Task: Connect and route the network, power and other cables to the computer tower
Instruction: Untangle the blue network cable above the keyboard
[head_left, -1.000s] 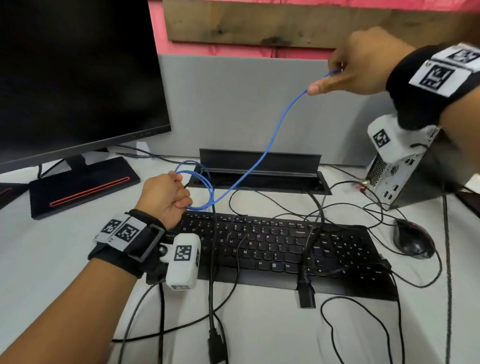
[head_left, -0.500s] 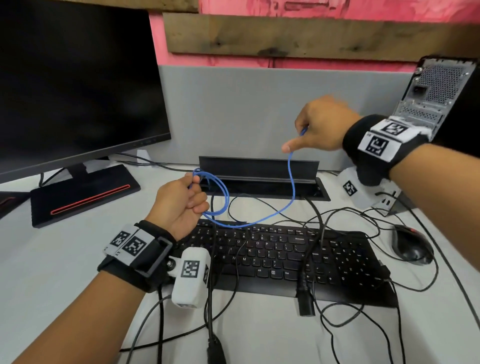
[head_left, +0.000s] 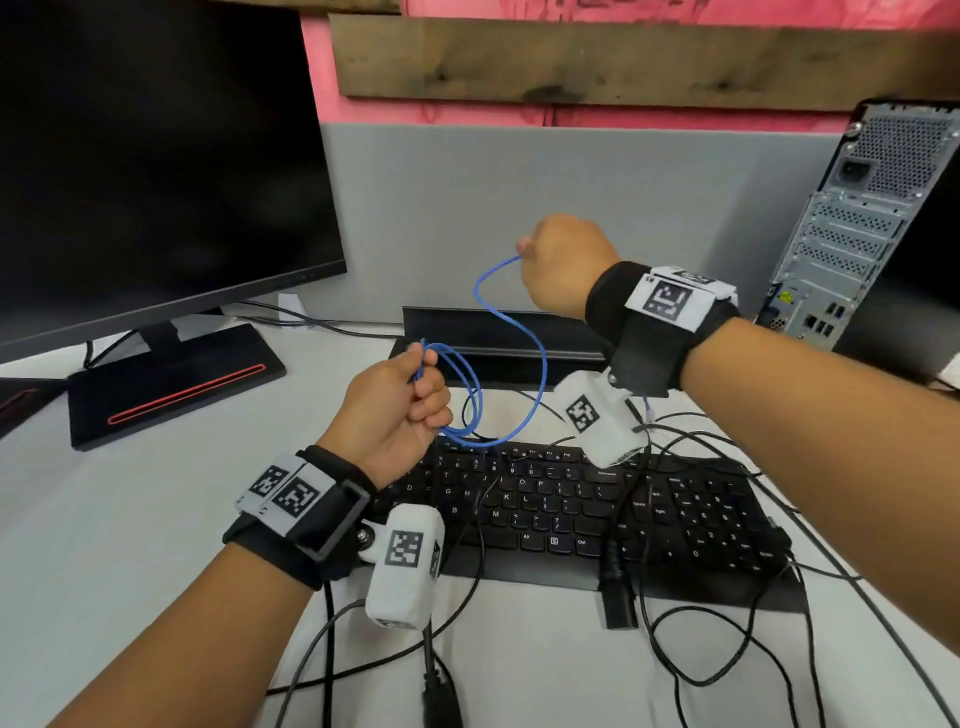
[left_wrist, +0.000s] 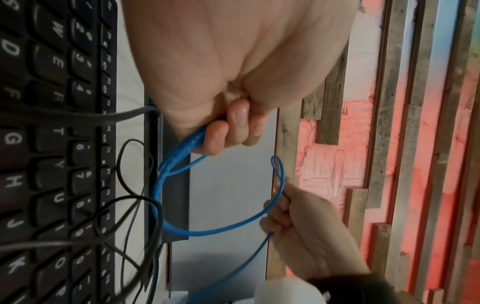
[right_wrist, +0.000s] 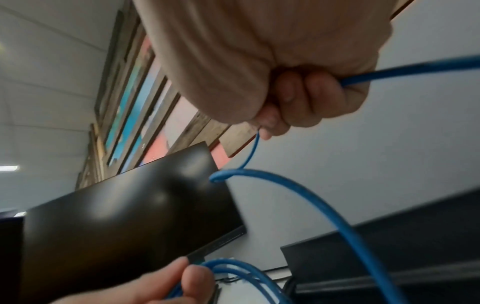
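Observation:
A thin blue network cable (head_left: 540, 364) hangs in loops between both hands above the keyboard. My left hand (head_left: 402, 405) grips a small coil of it (left_wrist: 179, 156) in a fist over the keyboard's top left corner. My right hand (head_left: 561, 260), held higher in front of the grey partition, grips the cable further along (right_wrist: 415, 70); the strand sags from it in a curve down to the coil. The computer tower (head_left: 872, 228) stands at the right with its rear panel of ports facing me, about an arm's width from my right hand.
A black keyboard (head_left: 597, 509) lies in the middle with several loose black cables (head_left: 727, 623) strewn over and around it, including a black power plug (head_left: 618, 587). A monitor (head_left: 145, 156) stands at left. A black cable tray (head_left: 498, 332) sits against the partition.
My right hand has come down and leftward from high near the tower, so the blue cable went from taut to slack. My left hand has lifted slightly with the coil.

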